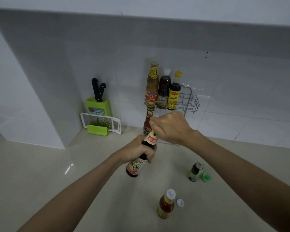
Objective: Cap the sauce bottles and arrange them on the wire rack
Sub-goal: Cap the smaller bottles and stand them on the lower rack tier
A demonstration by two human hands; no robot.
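1. A pale worktop (107, 190) meets a white tiled wall.
2. The left hand (137, 150) wraps its fingers around a dark sauce bottle (139, 160), tilted above the worktop.
3. The right hand (170, 127) covers the bottle's top, fingers curled closed there; any cap is hidden.
4. Three capped bottles stand in the wire rack (188, 102).

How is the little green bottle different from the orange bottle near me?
The green bottle is shorter and dark; the orange bottle is taller with amber sauce. The green bottle's mouth is bare, with its green cap beside it; the orange bottle keeps a white spout top, and a white cap lies alongside. Both stand on the counter, not racked.
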